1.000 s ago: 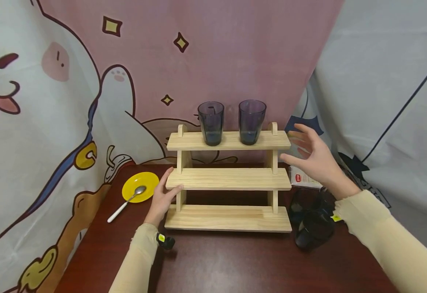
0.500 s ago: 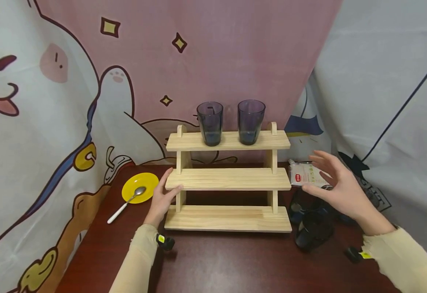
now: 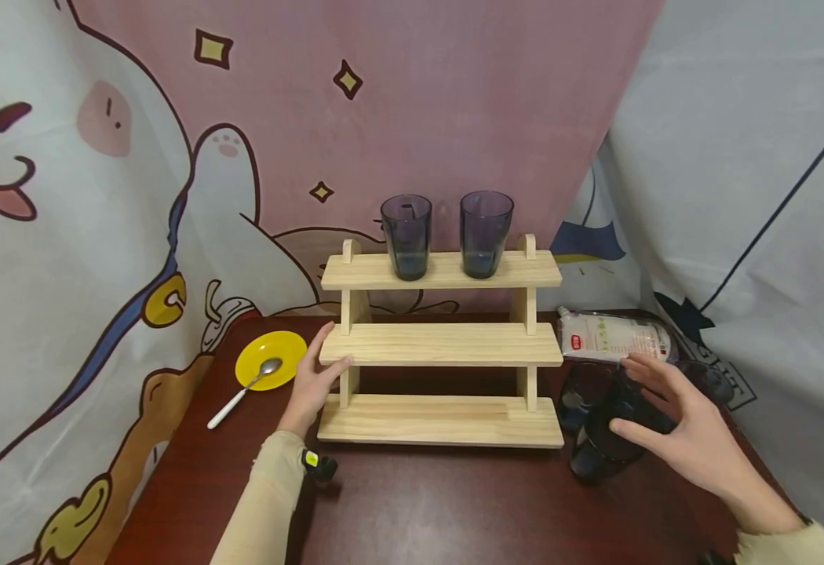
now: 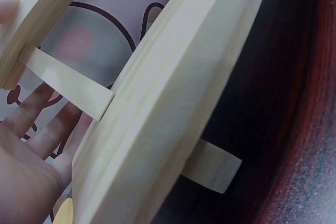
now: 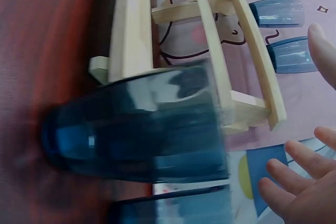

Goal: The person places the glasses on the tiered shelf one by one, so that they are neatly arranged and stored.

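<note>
A three-tier wooden display rack (image 3: pixel 440 345) stands on the dark red table. My left hand (image 3: pixel 306 394) holds the left end of its middle tier, thumb on the front edge and fingers behind, as the left wrist view also shows. On the top tier are two upright bluish-purple drinking glasses (image 3: pixel 407 247). My right hand (image 3: pixel 698 439), fingers spread and empty, hovers at the right over a group of dark glasses on the table, overlapping the nearest glass (image 3: pixel 592 455) in the head view. The right wrist view shows that blue glass (image 5: pixel 136 129) upright below the hand, its rim near the fingers.
At the left lies a yellow plate (image 3: pixel 253 362) with a white-handled spoon (image 3: pixel 238 402) across it. A white printed packet (image 3: pixel 613 336) lies behind the glasses at the right. Another dark glass (image 3: pixel 710 382) stands by the right edge. A patterned cloth (image 3: pixel 497 94) hangs behind the table.
My right hand has moved away from the top tier's right end, down and to the right, to the glasses on the table. The left hand and the rack have stayed put.
</note>
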A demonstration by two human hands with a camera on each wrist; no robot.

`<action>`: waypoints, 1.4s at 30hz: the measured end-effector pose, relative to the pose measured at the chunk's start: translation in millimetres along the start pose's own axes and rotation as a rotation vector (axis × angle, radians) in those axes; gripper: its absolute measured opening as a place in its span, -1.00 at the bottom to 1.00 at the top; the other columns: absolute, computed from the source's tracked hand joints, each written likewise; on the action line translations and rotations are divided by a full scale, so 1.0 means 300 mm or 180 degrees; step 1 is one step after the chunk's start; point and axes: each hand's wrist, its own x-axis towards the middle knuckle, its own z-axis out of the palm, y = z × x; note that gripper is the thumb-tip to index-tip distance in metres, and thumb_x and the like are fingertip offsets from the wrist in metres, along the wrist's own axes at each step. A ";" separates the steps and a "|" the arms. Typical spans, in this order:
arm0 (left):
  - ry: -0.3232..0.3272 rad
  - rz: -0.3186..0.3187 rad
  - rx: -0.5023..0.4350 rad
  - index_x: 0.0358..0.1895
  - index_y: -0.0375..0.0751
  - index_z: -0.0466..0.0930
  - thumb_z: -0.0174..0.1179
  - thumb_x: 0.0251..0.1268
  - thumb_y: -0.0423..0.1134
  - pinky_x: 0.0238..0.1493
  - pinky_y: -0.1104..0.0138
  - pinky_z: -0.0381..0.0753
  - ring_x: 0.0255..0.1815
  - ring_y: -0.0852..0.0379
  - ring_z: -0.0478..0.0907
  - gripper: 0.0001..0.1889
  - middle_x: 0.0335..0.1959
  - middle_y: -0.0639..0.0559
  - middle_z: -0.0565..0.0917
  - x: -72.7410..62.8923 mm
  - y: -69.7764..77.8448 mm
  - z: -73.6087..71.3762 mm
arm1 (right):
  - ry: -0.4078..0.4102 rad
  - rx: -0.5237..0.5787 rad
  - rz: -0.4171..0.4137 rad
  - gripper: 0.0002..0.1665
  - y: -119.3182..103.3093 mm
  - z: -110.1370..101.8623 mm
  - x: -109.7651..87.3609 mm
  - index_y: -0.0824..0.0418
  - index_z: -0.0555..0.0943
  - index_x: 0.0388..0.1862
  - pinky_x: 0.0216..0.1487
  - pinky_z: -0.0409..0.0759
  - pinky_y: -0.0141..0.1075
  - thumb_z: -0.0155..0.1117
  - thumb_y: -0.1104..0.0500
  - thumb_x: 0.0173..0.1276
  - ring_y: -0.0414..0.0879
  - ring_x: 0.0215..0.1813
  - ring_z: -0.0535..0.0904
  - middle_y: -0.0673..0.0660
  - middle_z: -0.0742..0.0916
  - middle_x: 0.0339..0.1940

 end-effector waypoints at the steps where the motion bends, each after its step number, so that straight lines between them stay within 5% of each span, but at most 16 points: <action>1: -0.0008 -0.0015 -0.0003 0.62 0.46 0.23 0.40 0.44 -0.14 0.17 0.01 0.65 0.30 -0.11 0.53 -0.20 0.65 0.13 0.24 0.000 0.001 0.001 | 0.0011 0.0000 0.0007 0.25 0.005 0.004 -0.015 -0.02 0.25 0.68 0.19 0.29 -0.78 0.73 0.30 0.07 -0.66 0.37 0.30 -0.03 0.53 0.48; 4: -0.0021 -0.0059 0.0008 0.65 0.39 0.19 0.38 0.46 -0.18 0.19 -0.01 0.65 0.32 -0.13 0.52 -0.18 0.66 0.08 0.22 -0.005 0.012 0.003 | 0.0018 -0.0032 0.0059 0.26 0.020 0.016 -0.057 -0.04 0.26 0.67 0.18 0.28 -0.79 0.75 0.27 0.04 -0.67 0.36 0.29 -0.12 0.53 0.45; 10: -0.0025 -0.0097 0.0034 0.67 0.26 0.20 0.37 0.46 -0.19 0.22 0.01 0.63 0.34 -0.14 0.51 -0.19 0.66 0.02 0.23 -0.048 0.098 0.018 | 0.0071 -0.0084 0.0317 0.26 0.041 0.047 -0.123 -0.03 0.24 0.68 0.14 0.24 -0.82 0.75 0.22 0.06 -0.74 0.31 0.24 0.32 0.56 0.44; 13: -0.0007 -0.0106 0.0045 0.67 0.26 0.19 0.37 0.46 -0.20 0.21 0.03 0.63 0.35 -0.14 0.50 -0.19 0.67 0.03 0.22 -0.041 0.088 0.015 | 0.0068 -0.0149 0.0520 0.27 0.051 0.072 -0.152 -0.04 0.18 0.71 0.12 0.20 -0.84 0.74 0.11 0.12 -0.76 0.28 0.20 0.36 0.51 0.48; 18: 0.0013 -0.0113 0.0043 0.66 0.34 0.18 0.36 0.46 -0.23 0.19 0.05 0.63 0.36 -0.14 0.50 -0.18 0.67 0.05 0.22 -0.006 0.025 0.006 | -0.0014 -0.0241 0.0834 0.33 0.072 0.112 -0.186 0.00 0.06 0.75 0.28 0.43 -0.59 0.70 -0.04 0.17 0.00 0.54 0.37 0.33 0.45 0.53; 20: 0.0018 -0.0080 0.0045 0.65 0.38 0.20 0.38 0.46 -0.21 0.18 0.05 0.63 0.35 -0.13 0.50 -0.19 0.66 0.07 0.24 -0.003 0.016 0.005 | -0.0051 -0.0226 0.0941 0.36 0.083 0.130 -0.193 0.04 0.01 0.76 0.34 0.58 -0.19 0.69 -0.05 0.18 0.27 0.47 0.37 0.35 0.45 0.52; 22: 0.0023 -0.0043 0.0044 0.63 0.42 0.23 0.39 0.45 -0.17 0.18 0.04 0.63 0.33 -0.12 0.51 -0.20 0.64 0.09 0.26 -0.003 0.013 0.004 | -0.0090 -0.0139 0.1038 0.39 0.094 0.148 -0.197 0.09 -0.04 0.76 0.23 0.56 0.18 0.69 -0.04 0.19 0.30 0.47 0.37 0.40 0.44 0.51; 25: 0.0035 -0.0002 0.0031 0.59 0.47 0.27 0.42 0.42 -0.13 0.17 0.00 0.64 0.31 -0.12 0.54 -0.22 0.62 0.12 0.29 -0.004 0.009 0.003 | -0.0154 -0.0054 0.1168 0.42 0.110 0.176 -0.202 0.18 -0.08 0.75 0.21 0.56 0.18 0.69 -0.05 0.18 0.32 0.42 0.41 0.44 0.44 0.48; 27: 0.0040 -0.0001 0.0034 0.59 0.48 0.28 0.42 0.42 -0.11 0.18 -0.02 0.65 0.30 -0.13 0.55 -0.23 0.62 0.12 0.30 -0.007 0.010 0.004 | -0.0174 0.0013 0.1232 0.43 0.118 0.194 -0.207 0.25 -0.09 0.73 0.20 0.64 -0.03 0.70 -0.04 0.18 0.36 0.39 0.43 0.46 0.43 0.45; 31: 0.0036 -0.0023 0.0052 0.60 0.47 0.27 0.41 0.42 -0.11 0.19 -0.06 0.64 0.33 -0.14 0.53 -0.22 0.63 0.11 0.28 -0.008 0.011 0.003 | -0.0126 0.0175 0.1293 0.36 0.138 0.230 -0.210 0.31 -0.01 0.69 -0.03 0.58 -0.61 0.69 -0.01 0.19 -0.31 0.21 0.55 0.44 0.48 0.40; 34: 0.0013 -0.0091 0.0071 0.63 0.37 0.24 0.39 0.44 -0.15 0.23 -0.08 0.62 0.35 -0.15 0.51 -0.21 0.65 0.06 0.25 -0.019 0.048 0.008 | -0.0018 0.0351 0.1239 0.29 0.147 0.248 -0.210 0.32 0.05 0.67 -0.10 0.53 -0.68 0.70 0.07 0.19 -0.69 0.05 0.40 0.45 0.53 0.37; 42: 0.0022 -0.0106 0.0065 0.64 0.41 0.21 0.39 0.45 -0.16 0.25 -0.13 0.59 0.38 -0.15 0.49 -0.19 0.67 0.09 0.23 -0.002 0.013 0.003 | 0.0222 0.0518 0.1091 0.10 0.155 0.269 -0.207 0.33 0.18 0.58 -0.02 0.50 -0.71 0.66 0.20 0.23 -0.71 0.09 0.44 0.39 0.56 0.34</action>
